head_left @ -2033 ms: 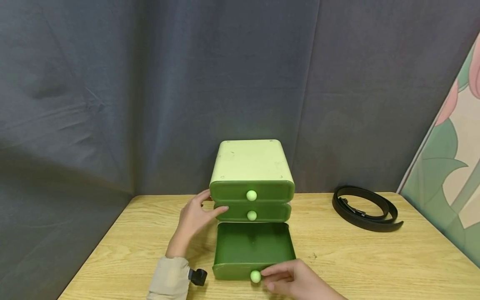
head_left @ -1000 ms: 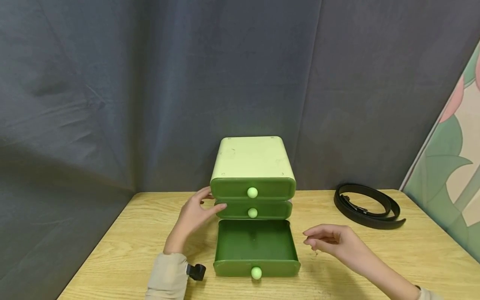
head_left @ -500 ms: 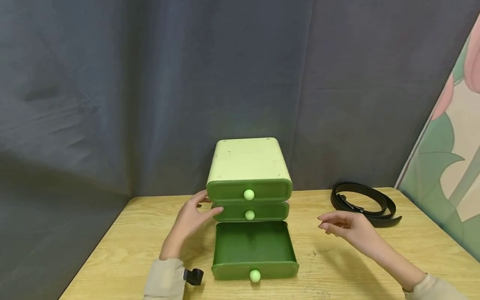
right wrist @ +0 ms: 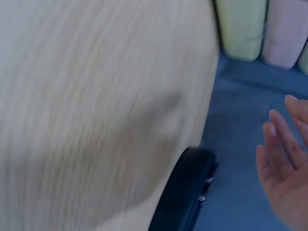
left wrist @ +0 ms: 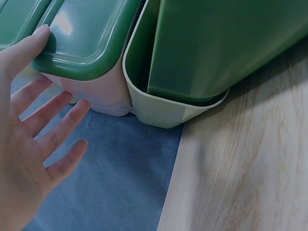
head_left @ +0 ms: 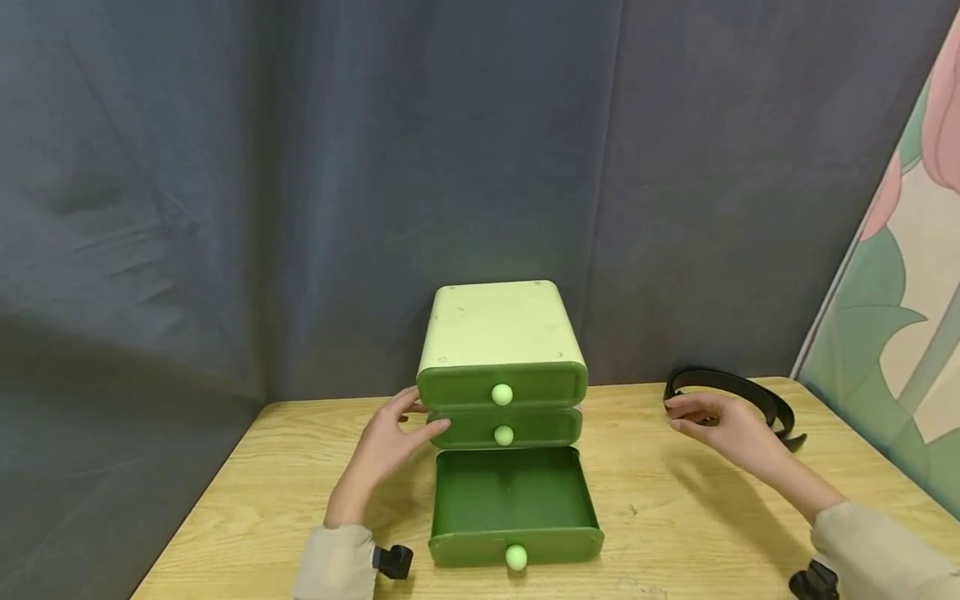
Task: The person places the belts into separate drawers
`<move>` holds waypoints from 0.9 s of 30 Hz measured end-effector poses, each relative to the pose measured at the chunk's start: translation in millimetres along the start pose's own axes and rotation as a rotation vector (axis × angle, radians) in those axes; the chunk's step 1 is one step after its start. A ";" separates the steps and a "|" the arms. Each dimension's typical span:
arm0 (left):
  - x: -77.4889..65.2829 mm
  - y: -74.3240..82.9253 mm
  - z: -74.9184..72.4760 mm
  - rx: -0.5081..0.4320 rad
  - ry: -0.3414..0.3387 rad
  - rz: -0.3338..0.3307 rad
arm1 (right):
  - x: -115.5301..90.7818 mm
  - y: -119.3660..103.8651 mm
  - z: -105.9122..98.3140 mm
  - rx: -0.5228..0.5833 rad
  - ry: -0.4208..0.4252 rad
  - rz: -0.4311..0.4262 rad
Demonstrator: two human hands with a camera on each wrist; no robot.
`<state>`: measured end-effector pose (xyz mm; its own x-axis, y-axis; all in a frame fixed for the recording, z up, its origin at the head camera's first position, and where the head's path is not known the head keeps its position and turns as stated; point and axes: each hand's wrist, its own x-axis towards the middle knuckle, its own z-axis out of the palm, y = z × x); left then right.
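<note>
A small three-drawer chest [head_left: 498,325] with a pale green top and dark green fronts stands on the table. Its bottom drawer [head_left: 516,492] is pulled out and bare inside; the top and middle ones are closed. My left hand [head_left: 386,437] rests at the chest's left side, thumb on the edge of the middle drawer's front [left wrist: 82,36], other fingers spread along the side. Over the table to the right, my right hand [head_left: 731,429] holds nothing, its fingers loosely bent. It overlaps a coiled black belt [head_left: 780,408] in the head view; the belt's buckle is hidden there.
The wooden table [head_left: 285,467] ends at a dark grey curtain [head_left: 450,167] behind the chest. A panel painted with flowers [head_left: 900,317] rises along the right side. The open drawer juts toward the near edge.
My right hand has let go of the bottom drawer's knob and moved right and away from me, toward the belt. My left hand and the chest have stayed in place.
</note>
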<state>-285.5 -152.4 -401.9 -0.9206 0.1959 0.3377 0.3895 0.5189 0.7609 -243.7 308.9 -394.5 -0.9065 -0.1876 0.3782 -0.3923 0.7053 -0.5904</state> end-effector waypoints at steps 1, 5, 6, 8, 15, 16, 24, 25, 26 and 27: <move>-0.2 -0.1 0.2 0.000 -0.001 -0.003 | 1.3 5.7 -0.2 -0.008 0.000 -0.009; 0.4 -0.4 0.3 0.009 -0.009 -0.027 | 5.2 28.3 -3.5 -0.050 0.004 0.000; 0.5 -0.4 0.3 0.012 -0.011 -0.035 | 5.9 33.5 -5.0 -0.064 0.005 0.009; 0.7 -0.8 0.4 0.018 -0.012 -0.049 | 7.0 43.9 -7.8 -0.087 0.007 0.038; -0.3 -5.0 3.5 0.035 -0.014 -0.053 | 11.1 75.0 -8.9 -0.090 -0.044 0.138; -0.7 -5.7 4.0 0.037 -0.012 -0.055 | 11.5 78.2 -8.3 -0.084 -0.065 0.146; -1.0 -4.1 3.7 0.031 -0.007 -0.038 | 15.7 88.3 -6.1 -0.099 -0.126 0.160; -1.0 -3.8 3.2 0.029 -0.004 -0.037 | 16.4 88.7 -6.3 -0.099 -0.130 0.159; -1.1 -3.8 2.6 0.027 -0.004 -0.037 | 17.0 89.4 -6.4 -0.099 -0.137 0.157; -1.6 -3.7 2.0 0.028 -0.003 -0.035 | 17.3 90.0 -6.3 -0.102 -0.145 0.157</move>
<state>-285.5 -153.0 -406.3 -0.9337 0.1798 0.3097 0.3565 0.5484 0.7564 -293.7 373.4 -436.6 -0.9710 -0.1609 0.1768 -0.2335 0.7975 -0.5563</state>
